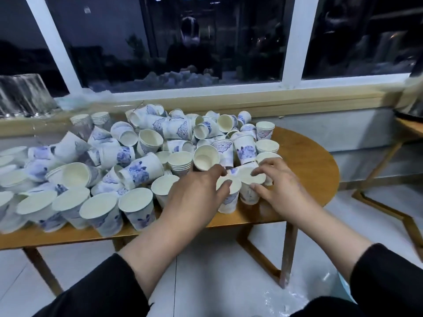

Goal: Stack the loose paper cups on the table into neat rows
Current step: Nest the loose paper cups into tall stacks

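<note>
The left hand [196, 191] grips an upright cup [229, 197] by its rim, while the right hand [279, 181] pinches the neighbouring cup [251, 186].

A wooden table [315, 170] with an angled wooden leg frame [287, 255] stands on a pale tiled floor [212, 275], which spreads below and between the hands. Beyond the hands, a wide window [206, 42] with white frames [295, 40] shows darkness and dim reflections. A wooden sill [274, 99] runs under the glass. Far to the right, the edge of a second wooden table [409, 126] is visible. Clear plastic wrapping [23, 97] sits far left.
</note>
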The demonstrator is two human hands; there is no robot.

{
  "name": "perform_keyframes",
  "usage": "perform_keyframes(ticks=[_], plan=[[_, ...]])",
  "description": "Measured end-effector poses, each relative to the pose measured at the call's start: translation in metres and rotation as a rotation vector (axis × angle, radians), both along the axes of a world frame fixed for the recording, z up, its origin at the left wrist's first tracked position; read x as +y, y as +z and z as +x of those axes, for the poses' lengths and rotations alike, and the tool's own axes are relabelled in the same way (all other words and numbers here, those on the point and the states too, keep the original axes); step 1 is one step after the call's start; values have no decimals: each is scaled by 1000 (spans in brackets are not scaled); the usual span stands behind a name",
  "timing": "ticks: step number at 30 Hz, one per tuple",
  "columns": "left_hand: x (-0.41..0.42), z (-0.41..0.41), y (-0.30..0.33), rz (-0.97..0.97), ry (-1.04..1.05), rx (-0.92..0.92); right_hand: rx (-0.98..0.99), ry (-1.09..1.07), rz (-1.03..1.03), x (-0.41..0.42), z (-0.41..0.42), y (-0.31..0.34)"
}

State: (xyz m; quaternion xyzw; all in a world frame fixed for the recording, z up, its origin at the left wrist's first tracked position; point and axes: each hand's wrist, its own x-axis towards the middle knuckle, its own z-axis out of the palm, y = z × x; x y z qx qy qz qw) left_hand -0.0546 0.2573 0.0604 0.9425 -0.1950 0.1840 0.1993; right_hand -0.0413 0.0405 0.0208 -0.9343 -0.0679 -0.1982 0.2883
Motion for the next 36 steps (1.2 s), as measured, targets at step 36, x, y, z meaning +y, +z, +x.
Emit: perform_keyframes(ticks=[36], plan=[[-35, 18, -72, -583, -188, 204, -56, 236, -193, 7, -24, 16]])
